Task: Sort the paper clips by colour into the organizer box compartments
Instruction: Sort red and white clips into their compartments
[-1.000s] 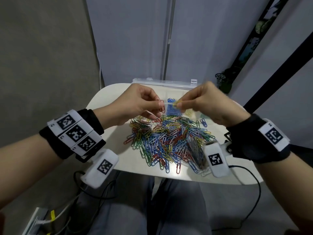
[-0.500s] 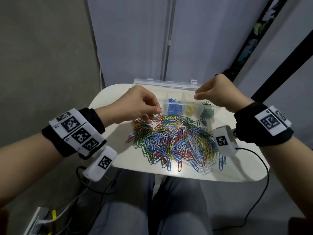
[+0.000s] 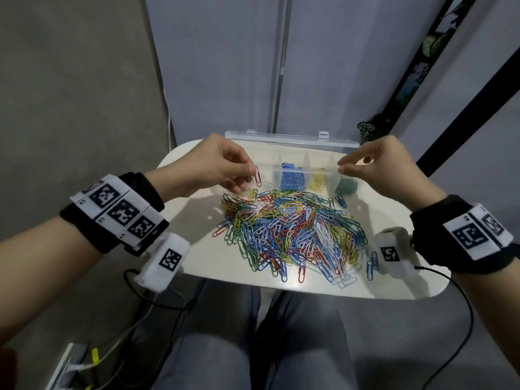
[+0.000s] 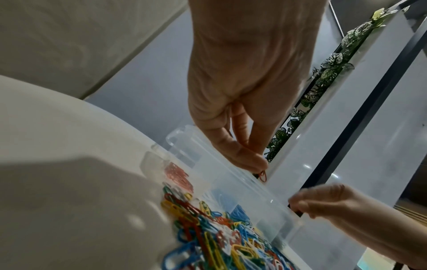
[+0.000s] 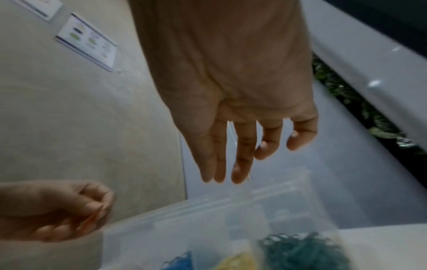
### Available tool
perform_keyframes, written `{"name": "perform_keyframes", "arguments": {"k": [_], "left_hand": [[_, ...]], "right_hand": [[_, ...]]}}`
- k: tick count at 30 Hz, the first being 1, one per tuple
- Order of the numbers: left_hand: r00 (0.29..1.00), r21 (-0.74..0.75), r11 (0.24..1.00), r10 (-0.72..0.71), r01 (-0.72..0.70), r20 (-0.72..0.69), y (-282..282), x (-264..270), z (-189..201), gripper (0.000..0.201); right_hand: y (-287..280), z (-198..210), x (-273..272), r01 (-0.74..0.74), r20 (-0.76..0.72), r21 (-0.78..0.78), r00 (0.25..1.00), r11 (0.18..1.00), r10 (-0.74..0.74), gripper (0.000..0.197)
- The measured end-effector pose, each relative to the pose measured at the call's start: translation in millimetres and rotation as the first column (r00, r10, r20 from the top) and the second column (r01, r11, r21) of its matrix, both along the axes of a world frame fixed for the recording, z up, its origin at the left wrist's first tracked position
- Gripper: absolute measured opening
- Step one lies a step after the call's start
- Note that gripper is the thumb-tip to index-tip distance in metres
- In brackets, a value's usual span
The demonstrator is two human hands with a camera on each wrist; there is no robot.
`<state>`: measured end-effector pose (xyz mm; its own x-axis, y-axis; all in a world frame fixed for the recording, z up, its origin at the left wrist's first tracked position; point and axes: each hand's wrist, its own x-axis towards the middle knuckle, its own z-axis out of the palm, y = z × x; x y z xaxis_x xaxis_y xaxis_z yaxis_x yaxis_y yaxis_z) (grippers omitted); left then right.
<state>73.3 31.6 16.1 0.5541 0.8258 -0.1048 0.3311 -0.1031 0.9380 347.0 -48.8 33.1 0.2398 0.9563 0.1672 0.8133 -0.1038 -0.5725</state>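
A mixed pile of coloured paper clips (image 3: pixel 289 232) lies on the white table (image 3: pixel 197 229). Behind it stands the clear organizer box (image 3: pixel 306 170), lid open at the back, with blue clips (image 3: pixel 289 178), yellow clips (image 3: pixel 318 180) and green clips (image 3: pixel 346 185) in separate compartments. Red clips (image 4: pixel 177 175) fill the left one. My left hand (image 3: pixel 251 175) pinches a red paper clip (image 3: pixel 257 175) above the box's left end, also seen as the red clip (image 4: pixel 263 176). My right hand (image 3: pixel 341 168) hovers over the yellow and green compartments, its fingers (image 5: pixel 219 171) straight and holding nothing.
A few blue clips (image 3: pixel 371 266) lie apart near the table's right front. Wrist camera cables (image 3: pixel 464 305) hang off the front edge over my legs. A leafy plant (image 3: pixel 368 128) and a black bar (image 3: pixel 464 108) stand behind the table on the right.
My right hand carried a yellow clip from the middle rightward over the box, and its fingers have since straightened. My left hand drew left and rose slightly, still pinching the red clip.
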Motion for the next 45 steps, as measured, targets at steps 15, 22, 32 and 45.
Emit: {"name": "perform_keyframes", "arguments": {"k": [15,22,32,45], "left_hand": [[0.985,-0.038,0.994,0.108,-0.104,0.137,-2,-12,12,0.011],[0.982,0.014,0.985,0.169,-0.171,0.082,4,-42,7,0.013],[0.962,-0.048,0.985,0.173,-0.166,0.212,2,-35,8,0.008],[0.955,0.25,0.963,-0.024,0.101,-0.295,3,-32,-10,0.025]], "right_hand": [[44,4,-121,-0.233,-0.491,0.017,0.845,0.972,0.211,0.007],[55,-2,-132,-0.26,-0.416,-0.031,0.881,0.965,0.224,0.007],[47,-5,-142,-0.299,-0.561,-0.011,0.792,0.954,0.241,0.013],[63,8,-94,-0.08,-0.186,0.005,0.979,0.997,0.08,0.005]]}}
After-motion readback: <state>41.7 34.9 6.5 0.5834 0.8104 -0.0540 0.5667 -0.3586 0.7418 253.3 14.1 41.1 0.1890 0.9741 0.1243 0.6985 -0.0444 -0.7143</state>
